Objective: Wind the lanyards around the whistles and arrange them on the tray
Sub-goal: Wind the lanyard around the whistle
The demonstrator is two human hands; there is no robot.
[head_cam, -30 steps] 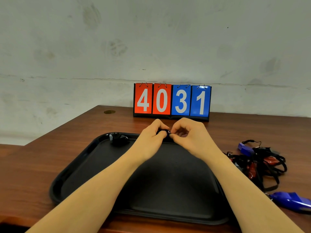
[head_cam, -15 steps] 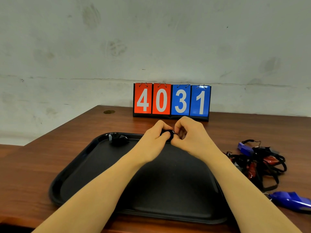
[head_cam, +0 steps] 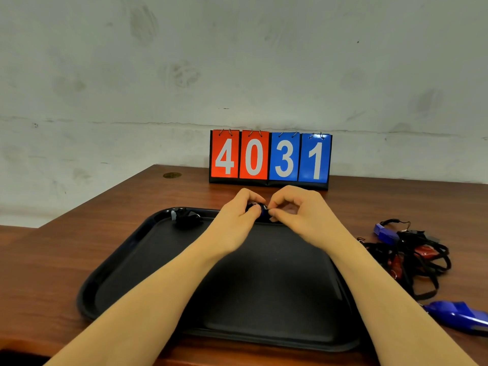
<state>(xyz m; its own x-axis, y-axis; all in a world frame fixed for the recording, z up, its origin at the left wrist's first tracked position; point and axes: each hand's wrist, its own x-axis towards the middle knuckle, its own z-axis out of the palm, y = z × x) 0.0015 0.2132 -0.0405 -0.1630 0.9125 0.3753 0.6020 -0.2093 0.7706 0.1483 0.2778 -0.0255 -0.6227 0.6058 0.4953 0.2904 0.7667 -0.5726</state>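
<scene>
Left hand (head_cam: 237, 217) and right hand (head_cam: 295, 215) both pinch a dark whistle (head_cam: 260, 209) above the tray's (head_cam: 126, 260) far edge; risk: cord end slips free, wrap springs loose, or whistle drops outside onto the table (head_cam: 79, 247)

Both forearms are bare, no sleeves reaching into view. The left hand (head_cam: 237, 220) and right hand (head_cam: 298, 215) wear no gloves.
</scene>
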